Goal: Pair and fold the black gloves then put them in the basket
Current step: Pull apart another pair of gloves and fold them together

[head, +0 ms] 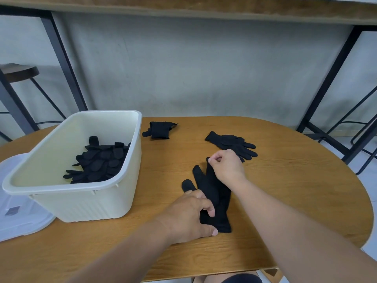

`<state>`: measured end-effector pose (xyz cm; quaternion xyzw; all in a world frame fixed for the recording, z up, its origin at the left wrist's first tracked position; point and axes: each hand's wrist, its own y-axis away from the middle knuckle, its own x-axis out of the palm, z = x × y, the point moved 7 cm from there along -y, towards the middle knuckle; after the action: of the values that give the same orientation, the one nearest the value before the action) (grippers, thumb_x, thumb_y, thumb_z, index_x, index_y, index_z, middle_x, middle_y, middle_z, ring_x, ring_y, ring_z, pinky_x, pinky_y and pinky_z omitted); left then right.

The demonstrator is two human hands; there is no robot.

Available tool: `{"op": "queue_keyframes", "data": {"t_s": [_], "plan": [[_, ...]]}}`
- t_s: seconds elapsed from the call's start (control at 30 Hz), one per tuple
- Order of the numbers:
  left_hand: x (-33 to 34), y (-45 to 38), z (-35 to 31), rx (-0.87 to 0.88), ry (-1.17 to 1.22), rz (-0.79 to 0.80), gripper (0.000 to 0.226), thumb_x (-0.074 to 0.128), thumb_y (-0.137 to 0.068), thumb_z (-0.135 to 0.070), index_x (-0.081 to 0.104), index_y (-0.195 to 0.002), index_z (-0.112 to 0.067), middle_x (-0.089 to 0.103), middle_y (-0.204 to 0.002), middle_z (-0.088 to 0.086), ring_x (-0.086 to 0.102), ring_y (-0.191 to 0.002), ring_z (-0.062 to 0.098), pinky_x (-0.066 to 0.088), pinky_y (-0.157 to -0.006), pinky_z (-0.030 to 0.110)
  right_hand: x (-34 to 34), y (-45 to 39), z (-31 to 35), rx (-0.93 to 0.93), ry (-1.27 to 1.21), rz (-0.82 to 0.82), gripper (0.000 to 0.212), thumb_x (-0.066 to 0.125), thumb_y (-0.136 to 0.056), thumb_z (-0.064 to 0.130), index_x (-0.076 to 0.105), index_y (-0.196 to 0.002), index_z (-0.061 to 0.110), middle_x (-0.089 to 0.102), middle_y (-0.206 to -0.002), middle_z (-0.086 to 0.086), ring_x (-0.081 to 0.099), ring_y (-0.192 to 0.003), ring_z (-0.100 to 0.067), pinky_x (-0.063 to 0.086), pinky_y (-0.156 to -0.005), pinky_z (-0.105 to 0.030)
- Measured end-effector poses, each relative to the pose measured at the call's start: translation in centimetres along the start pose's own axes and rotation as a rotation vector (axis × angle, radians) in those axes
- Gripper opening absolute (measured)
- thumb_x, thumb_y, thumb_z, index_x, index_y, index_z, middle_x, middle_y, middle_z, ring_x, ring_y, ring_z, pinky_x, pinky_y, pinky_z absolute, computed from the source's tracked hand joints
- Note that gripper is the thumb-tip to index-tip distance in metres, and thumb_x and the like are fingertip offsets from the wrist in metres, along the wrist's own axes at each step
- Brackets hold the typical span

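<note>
Both forearms reach in from the near edge. Nearest, the left hand (190,216) curls its fingers and thumb round the cuff end of a black glove (212,193) lying on the wooden table (285,201); the right hand (227,166) pinches the tip of one glove finger at the far end. Whether one glove or two stacked lies there is hard to tell. Farther right lies another flat glove (232,142), partly hidden by the right hand. A folded pair (160,130) sits beside the cream basket (81,205), which holds a heap of gloves (100,162). A clear lid (18,219) is cut off at left.
</note>
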<state>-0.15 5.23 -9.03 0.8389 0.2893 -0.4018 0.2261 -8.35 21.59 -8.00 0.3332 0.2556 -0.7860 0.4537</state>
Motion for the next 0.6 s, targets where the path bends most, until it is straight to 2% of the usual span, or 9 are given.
{"op": "queue_keyframes", "data": {"t_s": [0.17,0.27,0.33,0.37,0.43,0.5,0.53,0.6], "plan": [[-0.1,0.2,-0.2,0.019,-0.02,-0.009,0.033,0.072,-0.079,-0.049,0.06,-0.107,-0.036,0.043,-0.112,-0.018,0.038,-0.107,0.002,0.038,-0.099,0.025,0.5,0.5,-0.8,0.036,0.221,0.09,0.016,0.06,-0.094,0.038,0.062,-0.083,0.027,0.053,-0.107,0.002,0.061,-0.078,-0.019,0.048,-0.063,-0.03],[-0.1,0.3,-0.3,0.029,-0.037,-0.018,0.034,0.071,-0.08,-0.049,0.06,-0.11,-0.035,0.042,-0.113,-0.018,0.037,-0.11,0.003,0.036,-0.101,0.025,-0.3,0.7,0.4,-0.014,0.205,-0.003,0.012,0.057,-0.096,0.036,0.062,-0.095,0.025,0.049,-0.108,0.002,0.06,-0.078,-0.017,0.05,-0.067,-0.031],[-0.1,0.3,-0.3,0.033,-0.041,-0.024,0.035,0.071,-0.08,-0.049,0.06,-0.111,-0.035,0.042,-0.113,-0.018,0.037,-0.109,0.002,0.036,-0.101,0.024,-0.6,1.1,2.1,-0.098,0.055,-0.006,0.013,0.057,-0.096,0.031,0.066,-0.094,0.021,0.059,-0.1,0.004,0.06,-0.079,-0.014,0.049,-0.068,-0.028],[-0.1,0.3,-0.3,0.032,-0.041,-0.023,0.035,0.071,-0.08,-0.049,0.06,-0.111,-0.035,0.042,-0.113,-0.018,0.037,-0.109,0.003,0.036,-0.101,0.024,-0.2,1.3,2.7,-0.101,-0.065,0.064,0.013,0.058,-0.095,0.028,0.067,-0.09,0.02,0.064,-0.093,0.005,0.06,-0.076,-0.011,0.048,-0.066,-0.025],[-0.1,0.2,-0.2,0.029,-0.037,-0.014,0.035,0.072,-0.08,-0.049,0.06,-0.11,-0.035,0.042,-0.113,-0.018,0.037,-0.109,0.003,0.036,-0.1,0.024,1.6,2.1,3.1,0.019,-0.306,0.317,0.013,0.06,-0.094,0.022,0.069,-0.088,0.015,0.07,-0.08,0.002,0.06,-0.065,-0.009,0.048,-0.058,-0.023],[-0.1,0.2,-0.2,0.033,-0.045,-0.005,0.036,0.073,-0.078,-0.049,0.06,-0.11,-0.036,0.043,-0.112,-0.018,0.037,-0.108,0.004,0.036,-0.099,0.024,3.5,3.1,2.4,0.216,-0.466,0.534,0.012,0.06,-0.095,0.014,0.069,-0.096,0.005,0.072,-0.081,-0.008,0.064,-0.064,-0.015,0.055,-0.058,-0.024],[-0.1,0.2,-0.2,0.031,-0.046,0.005,0.037,0.073,-0.078,-0.048,0.059,-0.11,-0.036,0.043,-0.113,-0.018,0.037,-0.109,0.004,0.036,-0.1,0.024,3.9,3.1,2.1,0.278,-0.538,0.539,0.014,0.059,-0.095,0.012,0.067,-0.102,0.002,0.073,-0.084,-0.013,0.067,-0.067,-0.018,0.059,-0.062,-0.025],[-0.2,0.1,-0.2,0.026,-0.042,0.02,0.038,0.074,-0.078,-0.046,0.059,-0.111,-0.036,0.043,-0.114,-0.018,0.037,-0.11,0.003,0.035,-0.1,0.023,3.1,2.0,1.4,0.334,-0.661,0.403,0.017,0.058,-0.096,0.01,0.065,-0.108,-0.001,0.071,-0.087,-0.015,0.068,-0.069,-0.019,0.06,-0.065,-0.027]]}}
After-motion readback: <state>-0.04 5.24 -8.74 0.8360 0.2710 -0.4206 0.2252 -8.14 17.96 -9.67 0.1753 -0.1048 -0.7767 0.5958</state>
